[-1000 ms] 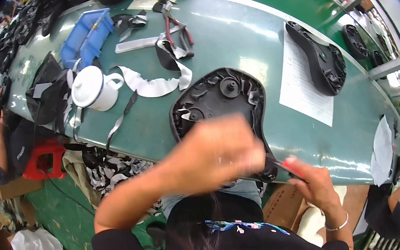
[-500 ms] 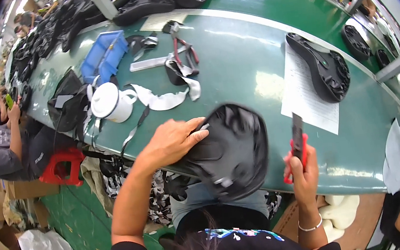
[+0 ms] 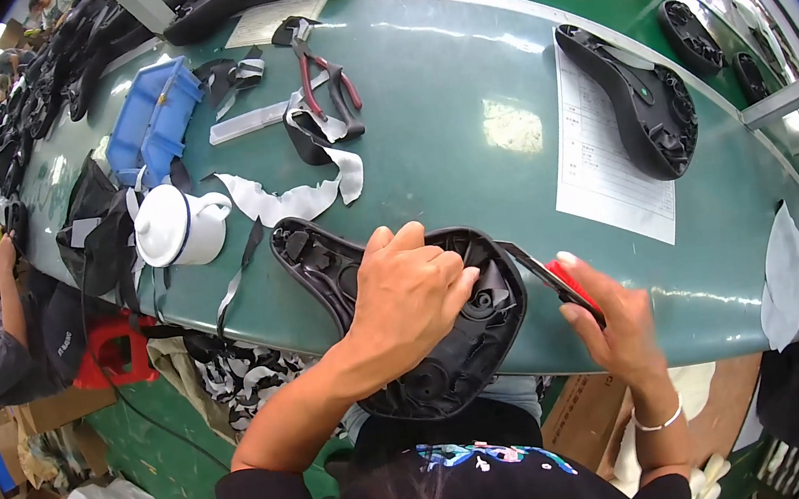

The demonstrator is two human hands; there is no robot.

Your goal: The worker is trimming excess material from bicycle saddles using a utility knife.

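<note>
A black bicycle saddle lies upside down at the near edge of the green table, its nose pointing left. My left hand presses down on its underside and grips it. My right hand holds a red-handled tool whose dark blade touches the saddle's right rim.
A second upturned saddle rests on a paper sheet at the right. A white mug, white strips, red pliers and a blue bin lie to the left. Other people sit at the far left.
The saddle has been turned over and set down on the table edge. My left hand now presses on its underside, and my right hand has brought the tool to its rim.
</note>
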